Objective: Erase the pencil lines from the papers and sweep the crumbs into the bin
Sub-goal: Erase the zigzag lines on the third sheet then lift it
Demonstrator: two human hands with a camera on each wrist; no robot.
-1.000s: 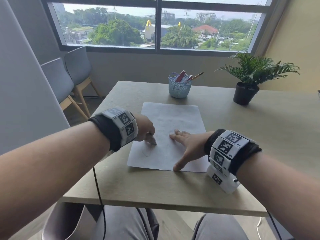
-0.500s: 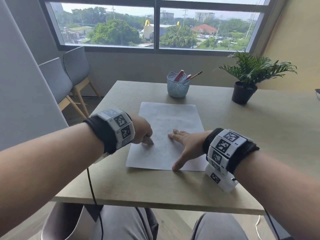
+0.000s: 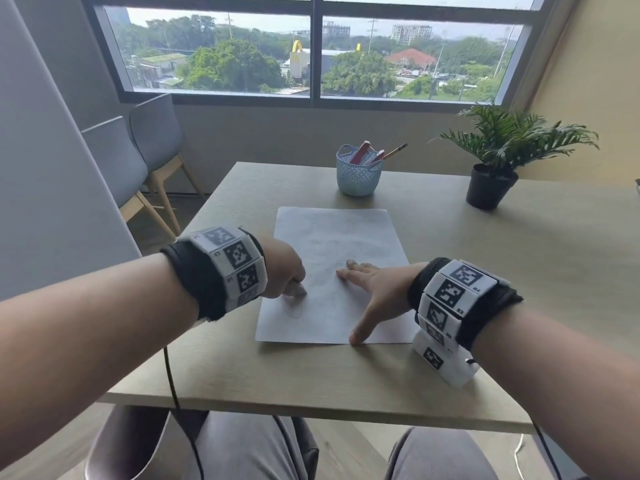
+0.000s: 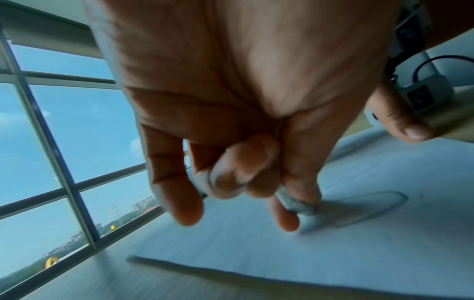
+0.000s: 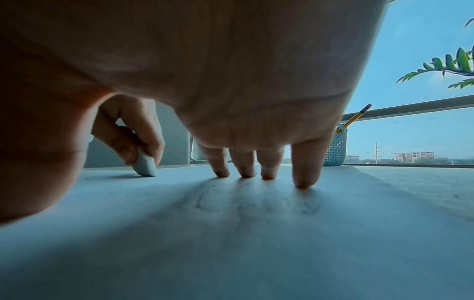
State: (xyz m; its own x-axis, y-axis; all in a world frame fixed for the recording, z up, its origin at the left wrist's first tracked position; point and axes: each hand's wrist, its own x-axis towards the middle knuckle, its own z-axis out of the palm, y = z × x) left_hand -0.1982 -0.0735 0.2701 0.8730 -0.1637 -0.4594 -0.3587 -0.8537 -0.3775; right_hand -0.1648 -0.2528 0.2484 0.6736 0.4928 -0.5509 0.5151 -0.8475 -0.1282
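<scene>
Behind your light wooden counter (image 3: 485, 289) is a wide window. On it lies the white paper sheet (image 3: 346, 237) with faint pencil lines. Your right hand (image 3: 377, 292) rests flat on the sheet, fingers straight. Your left hand (image 3: 284, 268) pinches a small white eraser (image 5: 145, 166), its tip touching the paper near the sheet's left edge.

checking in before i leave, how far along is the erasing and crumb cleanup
Done: nothing clearly finished, though the paper's far half looks only faintly marked.
In hand: the left hand pinches an eraser against a pencil loop near the sheet's left edge, while the right hand presses the sheet flat.
Left: faint lines under the right fingers remain, and sweeping crumbs has not begun; no bin is in view.
</scene>
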